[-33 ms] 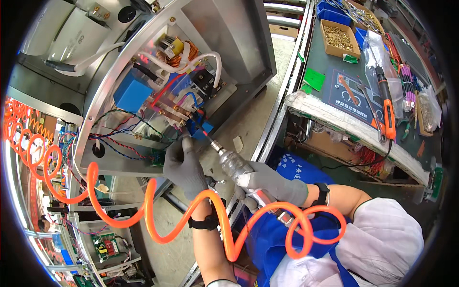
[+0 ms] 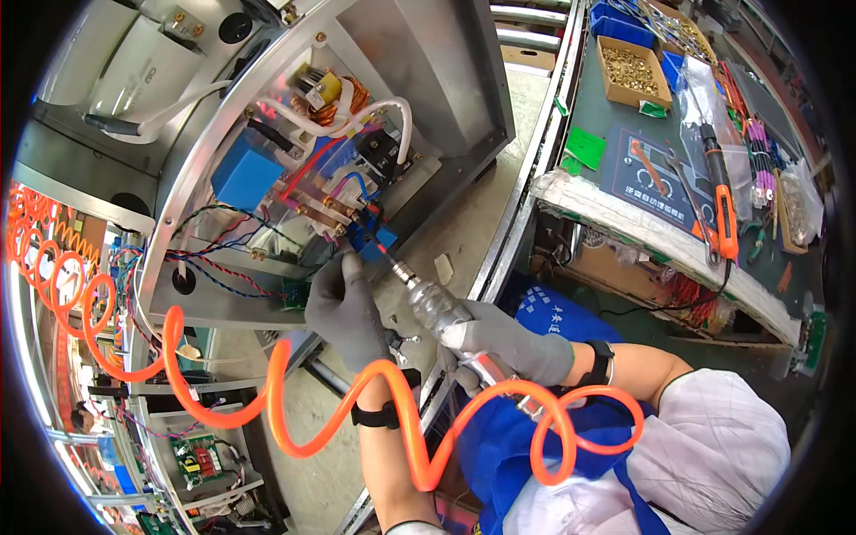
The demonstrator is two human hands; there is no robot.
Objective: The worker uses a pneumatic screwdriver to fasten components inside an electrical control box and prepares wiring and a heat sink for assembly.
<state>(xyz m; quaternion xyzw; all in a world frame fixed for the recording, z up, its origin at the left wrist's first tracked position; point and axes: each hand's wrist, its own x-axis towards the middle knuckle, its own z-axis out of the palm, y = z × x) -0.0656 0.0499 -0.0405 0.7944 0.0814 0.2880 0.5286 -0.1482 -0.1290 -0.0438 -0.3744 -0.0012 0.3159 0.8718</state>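
The driver (image 2: 437, 308) slanted across the metal box's (image 2: 223, 310) lower-right edge.
Beside that edge, the left hand's (image 2: 346, 314) fingertip grip was unclear; the driver's long axis ran up-left, bit toward the blue block (image 2: 367, 251); the right hand (image 2: 519, 343) wrapped round its body. Keeping the bit square and steady probably mattered most.

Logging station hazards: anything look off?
Possibly: orange coiled hose crosses in front of the bare left forearm, a potential snag; small pale flat scrap lies loose beside the grey metal cabinet, like litter.
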